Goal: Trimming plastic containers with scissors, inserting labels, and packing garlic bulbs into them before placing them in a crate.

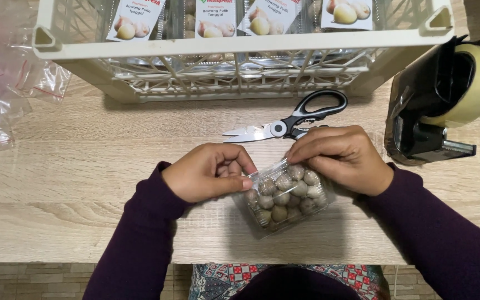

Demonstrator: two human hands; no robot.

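Note:
A small clear plastic box (pixel 284 201) full of several pale round garlic bulbs lies on the wooden table (pixel 84 166) in front of me. My left hand (pixel 209 171) pinches the box's lid edge at its left corner. My right hand (pixel 340 158) presses on the lid's right side, fingers curled over the top edge. Both arms wear dark purple sleeves.
Black-handled scissors (pixel 290 123) lie just behind the box. A black tape dispenser with a tan tape roll (pixel 445 100) stands at the right. A cream plastic crate (pixel 240 44) holding labelled clear boxes spans the back. Clear zip bags (pixel 1 94) pile at the left.

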